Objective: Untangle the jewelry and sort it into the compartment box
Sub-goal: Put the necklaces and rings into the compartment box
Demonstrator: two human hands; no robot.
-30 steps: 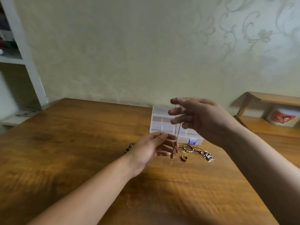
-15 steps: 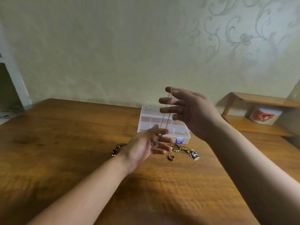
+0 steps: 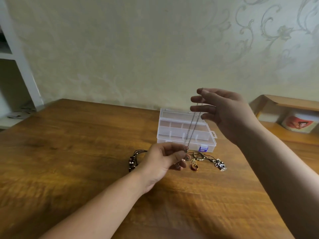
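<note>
A thin silver chain [image 3: 193,128] is stretched in the air between my two hands. My right hand [image 3: 222,114] is raised above the box and pinches the chain's top at the thumb and forefinger, other fingers spread. My left hand [image 3: 164,161] is lower, just above the table, and pinches the chain's lower end with its small pendant. The clear plastic compartment box [image 3: 172,133] lies open behind the chain, with a blue latch at its front. A tangle of jewelry [image 3: 200,159] lies on the wooden table in front of the box.
A dark beaded cord bracelet [image 3: 133,160] lies left of my left hand. A camera-shaped charm [image 3: 221,165] and a red ring [image 3: 194,167] sit in the pile. A wooden shelf [image 3: 290,104] with a mug stands at right; white shelving [image 3: 19,54] at left.
My right hand has risen higher, drawing the silver chain taut and longer. My left hand has stayed low near the pile, still holding the chain's lower end.
</note>
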